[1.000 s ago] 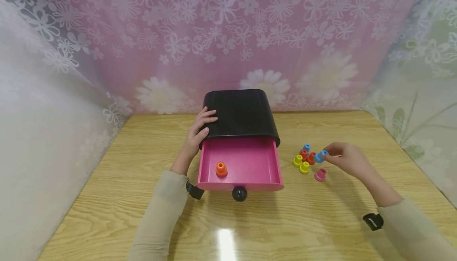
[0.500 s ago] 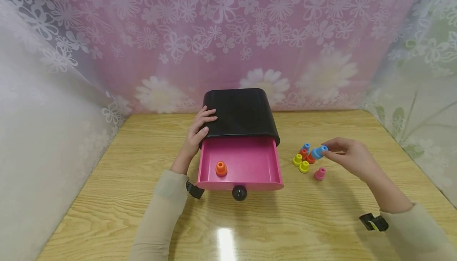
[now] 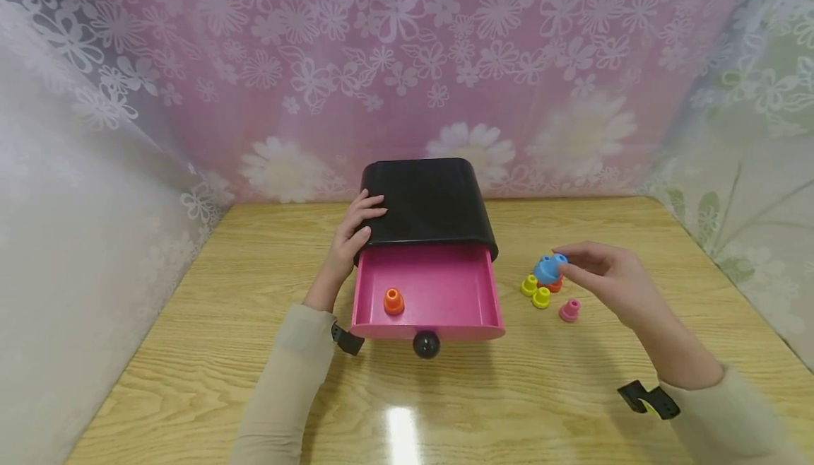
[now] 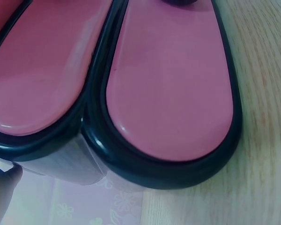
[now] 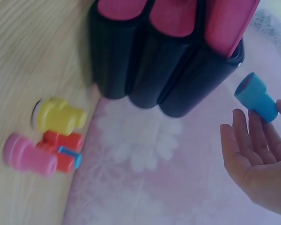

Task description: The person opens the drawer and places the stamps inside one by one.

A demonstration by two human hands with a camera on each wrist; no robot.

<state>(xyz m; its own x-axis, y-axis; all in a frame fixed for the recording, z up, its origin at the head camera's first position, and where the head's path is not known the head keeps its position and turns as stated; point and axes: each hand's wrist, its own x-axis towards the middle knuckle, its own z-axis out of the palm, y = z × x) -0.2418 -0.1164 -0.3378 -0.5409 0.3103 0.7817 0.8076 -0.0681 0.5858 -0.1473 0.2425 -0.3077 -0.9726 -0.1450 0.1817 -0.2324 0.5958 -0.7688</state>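
A black drawer box (image 3: 429, 200) stands at the back middle of the wooden table, its pink drawer (image 3: 445, 285) pulled out. One orange peg (image 3: 393, 301) stands in the drawer's front left. My left hand (image 3: 364, 219) rests on the box's top left edge, fingers laid across the top. To the right, my right hand (image 3: 562, 261) pinches a blue peg (image 3: 547, 268) above a small heap of pegs. In the right wrist view the blue peg (image 5: 255, 96) sits at the fingertips (image 5: 241, 123), in front of the box (image 5: 164, 61).
Two yellow pegs (image 3: 535, 291), an orange peg (image 3: 553, 285) and a pink peg (image 3: 569, 309) lie right of the drawer. A black knob (image 3: 426, 344) sticks out at the drawer's front. Flowered curtains close off the table's back and sides.
My right hand has lifted the blue peg off the heap and carried it a little left and up. The left hand and the drawer have stayed still.
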